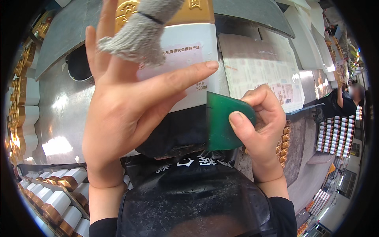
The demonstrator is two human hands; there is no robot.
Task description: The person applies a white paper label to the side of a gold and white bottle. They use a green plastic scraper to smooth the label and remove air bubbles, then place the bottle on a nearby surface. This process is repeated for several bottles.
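Note:
A green flat scraper (221, 122) is pinched between the thumb and fingers of my right hand (262, 122). Its straight edge faces left, beside the white body of a bottle (197, 35) with an embossed gold top, lying in front of me. My left hand (122, 94) spreads over the bottle, thumb stretched rightward across it. A grey knitted cover (140, 37) with a dark band is worn on one of its fingers. Pinkish label film with print shows on the bottle's face, partly hidden by that hand. Dark padding (177, 130) lies under the bottle's near end.
Printed label sheets (260, 71) lie stacked right of the bottle. A dark round container (80, 65) stands left of my hand. Rows of white-and-gold bottles (29, 114) line the left, with more at lower left (59, 205). Another person (341, 102) is at far right.

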